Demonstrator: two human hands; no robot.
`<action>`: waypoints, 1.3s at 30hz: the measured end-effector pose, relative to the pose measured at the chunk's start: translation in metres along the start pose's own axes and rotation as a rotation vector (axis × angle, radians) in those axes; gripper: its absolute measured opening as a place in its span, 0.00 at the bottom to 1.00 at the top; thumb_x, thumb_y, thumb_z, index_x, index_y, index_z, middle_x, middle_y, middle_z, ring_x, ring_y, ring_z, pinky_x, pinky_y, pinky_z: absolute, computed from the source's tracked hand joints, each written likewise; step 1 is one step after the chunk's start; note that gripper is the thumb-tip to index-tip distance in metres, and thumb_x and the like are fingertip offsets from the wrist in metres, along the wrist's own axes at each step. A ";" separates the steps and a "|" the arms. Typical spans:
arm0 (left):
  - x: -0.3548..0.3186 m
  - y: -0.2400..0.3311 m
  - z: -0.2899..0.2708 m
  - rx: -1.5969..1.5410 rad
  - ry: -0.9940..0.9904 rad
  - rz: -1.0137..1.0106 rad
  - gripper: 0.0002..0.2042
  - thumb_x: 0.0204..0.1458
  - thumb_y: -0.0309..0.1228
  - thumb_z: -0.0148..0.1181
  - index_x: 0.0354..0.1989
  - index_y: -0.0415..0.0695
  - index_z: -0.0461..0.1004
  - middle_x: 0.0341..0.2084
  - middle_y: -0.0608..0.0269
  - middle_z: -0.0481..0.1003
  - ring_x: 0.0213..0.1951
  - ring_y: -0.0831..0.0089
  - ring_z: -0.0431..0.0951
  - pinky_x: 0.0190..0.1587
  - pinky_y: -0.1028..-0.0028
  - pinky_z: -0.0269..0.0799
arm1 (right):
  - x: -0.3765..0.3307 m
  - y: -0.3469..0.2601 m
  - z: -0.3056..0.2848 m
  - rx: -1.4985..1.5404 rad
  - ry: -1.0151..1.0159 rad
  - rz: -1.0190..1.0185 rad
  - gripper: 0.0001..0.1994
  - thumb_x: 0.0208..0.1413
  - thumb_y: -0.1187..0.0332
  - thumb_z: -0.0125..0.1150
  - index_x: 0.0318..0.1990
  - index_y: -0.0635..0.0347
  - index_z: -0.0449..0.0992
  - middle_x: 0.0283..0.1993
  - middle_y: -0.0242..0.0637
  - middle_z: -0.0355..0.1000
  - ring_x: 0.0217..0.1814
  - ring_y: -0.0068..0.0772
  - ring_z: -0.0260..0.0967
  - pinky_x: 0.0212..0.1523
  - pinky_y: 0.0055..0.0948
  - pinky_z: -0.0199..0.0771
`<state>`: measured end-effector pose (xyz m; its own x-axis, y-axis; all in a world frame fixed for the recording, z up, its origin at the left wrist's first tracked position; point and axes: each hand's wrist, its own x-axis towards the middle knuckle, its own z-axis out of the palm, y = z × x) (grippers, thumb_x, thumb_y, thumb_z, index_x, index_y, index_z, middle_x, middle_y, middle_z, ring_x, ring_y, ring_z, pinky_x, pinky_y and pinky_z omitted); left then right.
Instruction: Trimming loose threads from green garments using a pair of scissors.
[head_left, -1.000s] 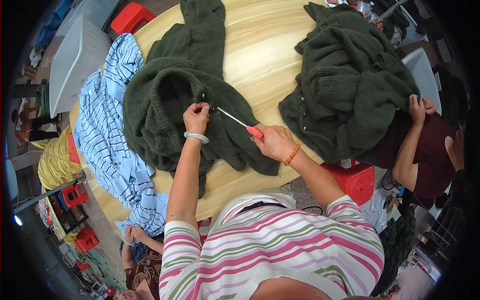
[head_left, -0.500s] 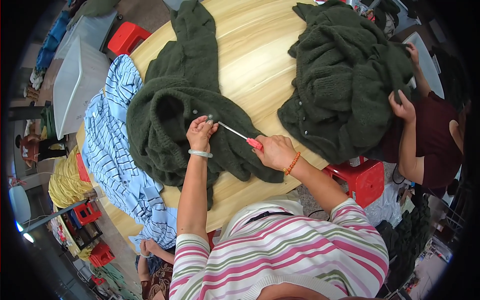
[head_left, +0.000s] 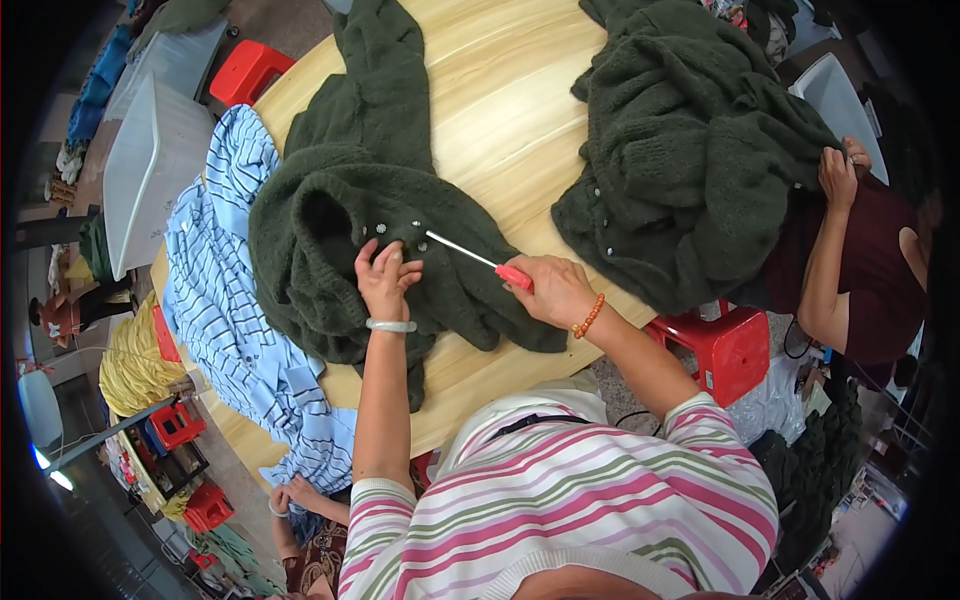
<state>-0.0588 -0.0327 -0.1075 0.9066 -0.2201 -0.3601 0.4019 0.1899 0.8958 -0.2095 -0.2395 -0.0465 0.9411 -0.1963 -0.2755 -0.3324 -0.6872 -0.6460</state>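
A dark green knitted cardigan [head_left: 330, 260] lies bunched on the table in front of me, its neck opening toward the left. Several small shiny buttons [head_left: 381, 229] show on its knit. My left hand [head_left: 384, 285] rests at the cardigan just below these buttons, fingers apart and holding nothing. In my right hand [head_left: 555, 292] is a screwdriver [head_left: 515, 277] with a red handle, gripped in closed fingers. Its thin metal shaft points up and left, and the tip is beside the buttons.
The wooden table [head_left: 490, 110] also carries a blue striped shirt [head_left: 235, 300] at left and another dark green knitted garment [head_left: 680, 150] at right, handled by a co-worker's hands [head_left: 840, 175]. Another person's hands [head_left: 300, 495] touch the shirt. Red stools [head_left: 725, 350] and a white bin [head_left: 155, 175] stand around.
My left hand has let go of the button area and drawn slightly down and left, its fingers spreading. The screwdriver's tip has shifted slightly left and up. The co-worker's hands at right have come together.
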 end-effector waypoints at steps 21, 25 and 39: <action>0.026 -0.013 0.012 0.023 -0.148 -0.474 0.10 0.49 0.22 0.59 0.39 0.36 0.68 0.25 0.63 0.74 0.21 0.75 0.75 0.17 0.82 0.68 | -0.027 0.011 0.009 -0.025 0.054 0.011 0.11 0.50 0.60 0.59 0.38 0.53 0.73 0.30 0.44 0.73 0.36 0.49 0.71 0.36 0.43 0.70; 0.018 -0.014 0.027 -0.066 -0.112 -0.463 0.08 0.51 0.22 0.57 0.38 0.36 0.68 0.26 0.61 0.74 0.26 0.72 0.78 0.24 0.80 0.74 | -0.029 0.010 0.006 -0.015 -0.005 0.078 0.12 0.51 0.60 0.57 0.39 0.55 0.73 0.33 0.45 0.74 0.39 0.49 0.71 0.41 0.43 0.69; -0.007 -0.032 0.036 -0.010 -0.211 -0.184 0.02 0.53 0.20 0.55 0.28 0.35 0.72 0.25 0.60 0.75 0.30 0.69 0.79 0.32 0.77 0.76 | -0.036 0.000 0.000 -0.077 -0.122 0.104 0.12 0.51 0.57 0.56 0.35 0.55 0.73 0.28 0.49 0.73 0.36 0.55 0.71 0.40 0.46 0.68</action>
<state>-0.0827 -0.0721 -0.1242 0.7716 -0.4459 -0.4537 0.5597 0.1369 0.8173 -0.2437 -0.2328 -0.0367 0.8857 -0.1857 -0.4254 -0.4173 -0.7200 -0.5545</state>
